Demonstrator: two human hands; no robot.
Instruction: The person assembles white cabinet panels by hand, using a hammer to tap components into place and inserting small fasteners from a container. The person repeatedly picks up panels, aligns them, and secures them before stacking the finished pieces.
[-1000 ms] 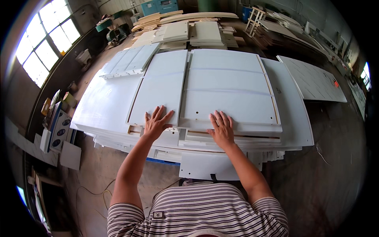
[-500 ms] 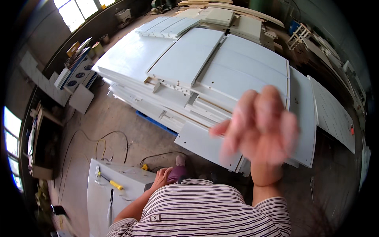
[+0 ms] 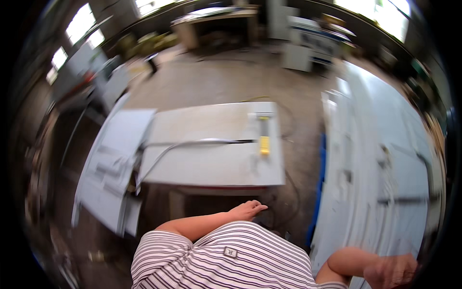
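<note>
My left hand (image 3: 248, 210) hangs just in front of my body, by the near edge of a white-topped worktable (image 3: 207, 166). Its fingers stretch loosely with nothing in them. A hammer with a yellow handle (image 3: 264, 144) lies at the right end of that tabletop, apart from my hand. Across the middle of the top runs a pale, curved strip (image 3: 192, 142). At the lower right my right hand (image 3: 391, 270) is smeared by motion, close to a stack of white panels (image 3: 361, 192); its fingers cannot be made out.
More white panels (image 3: 118, 139) lean or lie left of the worktable. A blue edge (image 3: 317, 192) shows low along the right stack. Cables (image 3: 293, 192) run over the floor. Farther off stand a wooden bench (image 3: 216, 17) and a white and blue cabinet-like unit (image 3: 313, 43).
My view has swung left, bringing the worktable to the middle and the panel stack to the right. My right hand has dropped from above the panels to the lower right.
</note>
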